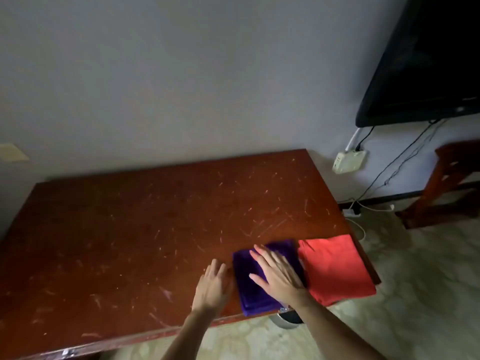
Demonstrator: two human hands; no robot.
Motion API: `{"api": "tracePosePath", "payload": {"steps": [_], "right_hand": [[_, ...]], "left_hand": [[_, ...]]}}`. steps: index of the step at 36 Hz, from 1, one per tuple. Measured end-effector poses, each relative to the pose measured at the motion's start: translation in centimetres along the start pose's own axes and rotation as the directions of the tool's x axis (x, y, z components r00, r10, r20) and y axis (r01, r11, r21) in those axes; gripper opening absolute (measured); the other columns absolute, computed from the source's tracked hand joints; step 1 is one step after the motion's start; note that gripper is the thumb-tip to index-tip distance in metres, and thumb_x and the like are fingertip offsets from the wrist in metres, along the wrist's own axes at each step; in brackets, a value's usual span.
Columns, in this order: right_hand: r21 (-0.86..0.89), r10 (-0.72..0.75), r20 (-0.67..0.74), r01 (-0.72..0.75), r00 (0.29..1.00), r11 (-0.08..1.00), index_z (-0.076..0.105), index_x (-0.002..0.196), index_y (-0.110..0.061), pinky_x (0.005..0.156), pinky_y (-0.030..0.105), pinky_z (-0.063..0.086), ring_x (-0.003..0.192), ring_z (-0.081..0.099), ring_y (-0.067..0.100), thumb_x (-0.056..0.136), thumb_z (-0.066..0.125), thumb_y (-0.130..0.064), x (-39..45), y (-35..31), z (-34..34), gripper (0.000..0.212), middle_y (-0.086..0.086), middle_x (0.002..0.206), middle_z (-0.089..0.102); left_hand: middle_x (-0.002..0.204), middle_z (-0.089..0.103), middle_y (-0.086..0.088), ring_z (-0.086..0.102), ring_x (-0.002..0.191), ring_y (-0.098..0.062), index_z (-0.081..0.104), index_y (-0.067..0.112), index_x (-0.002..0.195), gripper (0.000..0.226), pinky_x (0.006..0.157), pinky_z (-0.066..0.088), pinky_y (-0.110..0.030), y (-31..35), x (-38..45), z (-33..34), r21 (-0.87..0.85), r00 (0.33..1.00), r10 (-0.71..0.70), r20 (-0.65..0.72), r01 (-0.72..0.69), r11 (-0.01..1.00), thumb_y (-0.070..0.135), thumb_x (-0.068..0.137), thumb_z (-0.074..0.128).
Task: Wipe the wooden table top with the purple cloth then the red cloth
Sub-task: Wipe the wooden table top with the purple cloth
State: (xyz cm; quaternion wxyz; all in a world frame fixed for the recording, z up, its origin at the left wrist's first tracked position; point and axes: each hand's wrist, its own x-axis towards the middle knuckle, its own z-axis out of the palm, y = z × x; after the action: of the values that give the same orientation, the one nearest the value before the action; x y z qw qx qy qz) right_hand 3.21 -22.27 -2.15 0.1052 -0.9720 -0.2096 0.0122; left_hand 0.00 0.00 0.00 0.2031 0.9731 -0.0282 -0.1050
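Note:
The scratched wooden table top (145, 229) fills the middle of the view. A folded purple cloth (249, 289) lies near the table's front right edge. My right hand (278, 274) rests flat on it with fingers spread. My left hand (214, 284) lies on the bare wood just left of the purple cloth, fingers loosely extended, touching or nearly touching its left edge. A folded red cloth (335, 268) lies right beside the purple one, at the table's right corner, its near edge hanging slightly over.
A grey wall stands behind the table. A black TV (426, 63) hangs at the upper right, with cables, a wall box (349, 161) and a power strip below. A wooden stool or bench (452, 183) stands at the far right on the pale floor.

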Motion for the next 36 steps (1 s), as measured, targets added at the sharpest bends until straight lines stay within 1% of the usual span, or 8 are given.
{"api": "tracePosePath", "payload": {"steps": [3,7,11,15,20,26,31,36], "right_hand": [[0.037,-0.112,0.108,0.109,0.988,0.993,0.035,0.160,-0.032,0.122,0.047,0.032,0.156,0.028,0.015,0.102,0.041,-0.062,-0.6,-0.1,1.7,0.066,-0.007,0.170,0.026],[0.023,-0.183,0.131,0.181,0.974,0.983,0.019,0.164,-0.039,0.128,0.044,0.007,0.160,0.001,0.012,0.106,0.031,-0.064,-1.5,1.1,3.5,0.064,-0.012,0.174,0.001],[-0.002,-0.199,0.140,0.201,0.970,0.980,0.023,0.163,-0.040,0.124,0.049,0.018,0.160,0.005,0.014,0.104,0.034,-0.067,-1.0,1.8,3.2,0.066,-0.011,0.174,0.003],[-0.037,-0.273,0.197,0.285,0.942,0.958,0.022,0.162,-0.043,0.107,0.053,0.035,0.158,0.020,0.014,0.098,0.037,-0.075,0.4,3.2,2.6,0.073,-0.008,0.174,0.005],[0.014,-0.350,0.199,0.354,0.916,0.935,0.026,0.161,-0.043,0.126,0.055,0.013,0.160,0.001,0.011,0.101,0.037,-0.069,1.7,5.0,3.2,0.066,-0.009,0.174,0.000],[0.022,-0.416,0.193,0.420,0.889,0.907,0.023,0.161,-0.045,0.129,0.050,0.005,0.160,-0.002,0.011,0.101,0.043,-0.065,4.8,7.3,2.9,0.067,-0.012,0.174,0.001],[-0.036,-0.408,0.168,0.420,0.897,0.907,0.020,0.162,-0.046,0.128,0.051,0.010,0.160,0.001,0.012,0.101,0.039,-0.067,8.8,10.6,2.8,0.067,-0.011,0.174,0.004],[-0.094,-0.452,0.177,0.472,0.874,0.877,0.019,0.163,-0.044,0.129,0.050,0.010,0.161,0.001,0.013,0.102,0.036,-0.065,15.9,14.6,2.0,0.067,-0.010,0.174,0.003]], "left_hand": [[0.119,0.053,0.000,0.060,0.105,-0.025,0.055,0.025,0.135,0.052,0.090,0.051,-0.047,0.3,0.7,1.2,0.041,0.998,0.058,-0.023,-0.057,0.998,0.047,0.096,0.029],[0.122,0.057,0.000,0.063,0.099,-0.023,0.056,0.024,0.135,0.047,0.080,0.052,-0.042,0.0,1.7,3.9,0.055,0.994,0.097,-0.052,-0.094,0.994,0.045,0.097,0.040],[0.116,0.058,-0.003,0.061,0.091,-0.025,0.059,0.020,0.128,0.042,0.073,0.050,-0.040,0.1,2.7,5.4,0.063,0.988,0.105,-0.115,-0.099,0.993,0.041,0.096,0.044],[0.109,0.056,-0.006,0.058,0.087,-0.029,0.058,0.017,0.122,0.038,0.069,0.047,-0.042,0.1,3.2,6.5,0.039,0.981,0.089,-0.175,-0.084,0.996,0.038,0.094,0.044],[0.109,0.050,-0.006,0.055,0.088,-0.026,0.054,0.016,0.122,0.036,0.076,0.050,-0.039,0.5,3.9,7.8,-0.143,0.969,0.020,-0.246,-0.057,0.988,0.038,0.095,0.046],[0.112,0.042,0.001,0.053,0.096,-0.018,0.051,0.014,0.124,0.034,0.092,0.041,-0.025,1.2,3.5,8.2,-0.394,0.941,-0.096,-0.323,-0.042,0.918,0.039,0.102,0.043],[0.117,0.047,-0.006,0.055,0.100,-0.025,0.053,0.010,0.125,0.032,0.092,0.045,-0.034,1.7,5.0,8.8,-0.318,0.920,-0.088,-0.381,-0.041,0.947,0.026,0.099,0.045],[0.138,0.050,-0.010,0.051,0.127,-0.028,0.052,0.010,0.134,0.041,0.106,0.044,-0.047,3.9,7.4,9.6,-0.198,0.907,-0.080,-0.413,-0.004,0.980,0.023,0.095,0.055]]}}
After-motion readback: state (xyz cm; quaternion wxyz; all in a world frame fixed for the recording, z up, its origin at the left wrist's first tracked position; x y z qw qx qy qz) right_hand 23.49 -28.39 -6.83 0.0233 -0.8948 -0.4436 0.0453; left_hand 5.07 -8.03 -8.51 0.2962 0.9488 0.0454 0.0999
